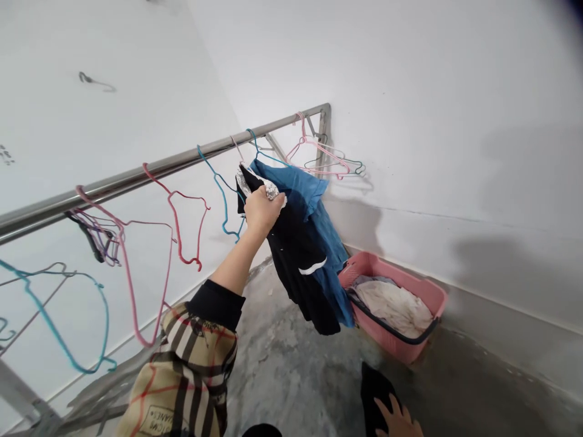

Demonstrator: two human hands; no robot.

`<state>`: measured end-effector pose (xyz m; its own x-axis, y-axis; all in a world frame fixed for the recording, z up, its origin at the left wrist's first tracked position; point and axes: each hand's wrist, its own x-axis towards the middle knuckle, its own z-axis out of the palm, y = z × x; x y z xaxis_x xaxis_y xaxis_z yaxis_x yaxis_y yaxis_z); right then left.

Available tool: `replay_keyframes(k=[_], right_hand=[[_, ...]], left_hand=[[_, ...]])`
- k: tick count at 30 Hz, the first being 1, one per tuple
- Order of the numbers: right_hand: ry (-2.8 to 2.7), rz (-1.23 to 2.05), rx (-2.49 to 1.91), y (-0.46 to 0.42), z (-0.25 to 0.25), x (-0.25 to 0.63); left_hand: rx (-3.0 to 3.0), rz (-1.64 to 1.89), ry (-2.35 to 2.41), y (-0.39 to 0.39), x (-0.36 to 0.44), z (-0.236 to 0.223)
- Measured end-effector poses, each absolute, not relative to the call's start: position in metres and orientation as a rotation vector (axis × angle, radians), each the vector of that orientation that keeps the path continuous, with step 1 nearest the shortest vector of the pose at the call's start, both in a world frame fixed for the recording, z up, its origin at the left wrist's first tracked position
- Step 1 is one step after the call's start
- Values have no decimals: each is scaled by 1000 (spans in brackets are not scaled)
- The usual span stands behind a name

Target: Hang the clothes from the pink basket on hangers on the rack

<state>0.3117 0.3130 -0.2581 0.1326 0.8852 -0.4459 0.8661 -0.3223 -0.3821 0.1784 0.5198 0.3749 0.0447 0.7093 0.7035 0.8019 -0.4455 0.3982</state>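
My left hand [262, 209] is raised to the metal rail [182, 161] and closed on the shoulder of a black garment [300, 267] with a sparkly collar, which hangs from a hanger there. A blue garment [314, 200] hangs right behind it on the same rail. My right hand [398, 419] shows at the bottom edge with fingers spread, resting against a dark cloth [373, 388].
Several empty wire hangers, pink [132, 285], red [182, 224], blue [223, 194] and turquoise [54, 321], hang along the rail. A pink laundry basket [432, 297] with pale clothes sits on the concrete floor against the white wall.
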Motion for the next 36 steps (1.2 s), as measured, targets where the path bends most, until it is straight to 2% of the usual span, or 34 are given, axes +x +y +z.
replay_keyframes(k=[4, 8, 13, 24, 31, 36], right_hand=[[-1862, 909, -2357, 312, -250, 309], [-1852, 894, -2354, 311, -254, 308], [-1772, 836, -2308, 311, -268, 308], [-1851, 735, -2418, 308, -256, 303], [-1769, 799, -2370, 305, -247, 303], [-1625, 940, -2260, 311, -218, 305]], left_hand=[[-1938, -852, -1466, 498, 168, 368], [-1870, -706, -1411, 489, 155, 359], [-1869, -798, -1433, 485, 139, 361], [-1985, -1047, -1383, 477, 120, 362], [-1979, -807, -1116, 477, 104, 345], [-2184, -1051, -1269, 473, 107, 325]])
